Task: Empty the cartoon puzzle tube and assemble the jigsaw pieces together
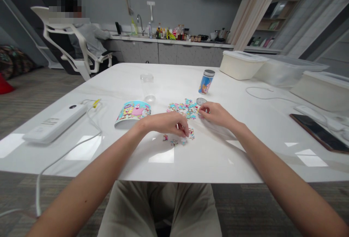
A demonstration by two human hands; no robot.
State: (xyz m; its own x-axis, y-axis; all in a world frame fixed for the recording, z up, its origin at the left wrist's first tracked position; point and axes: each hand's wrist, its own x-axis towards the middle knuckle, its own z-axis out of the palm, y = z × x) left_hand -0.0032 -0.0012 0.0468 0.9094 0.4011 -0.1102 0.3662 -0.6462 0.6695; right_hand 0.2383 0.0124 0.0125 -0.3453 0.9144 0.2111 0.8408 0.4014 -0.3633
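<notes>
My left hand reaches down at the table's middle, its thumb and fingers pinched at a small group of joined jigsaw puzzle pieces. Close by, toward me, lie a few loose puzzle pieces and one pinkish puzzle piece. My right hand is closed at the right edge of the puzzle pile; whatever its fingertips hold is hidden. A round metal lid lies just beyond the right hand. Left of the pile, a curved cartoon picture sheet rests on the table.
A clear plastic jar and a blue cartoon can stand beyond the pile. At left lies a white power strip with its cable. At right are a phone and storage boxes. A person sits behind, far left.
</notes>
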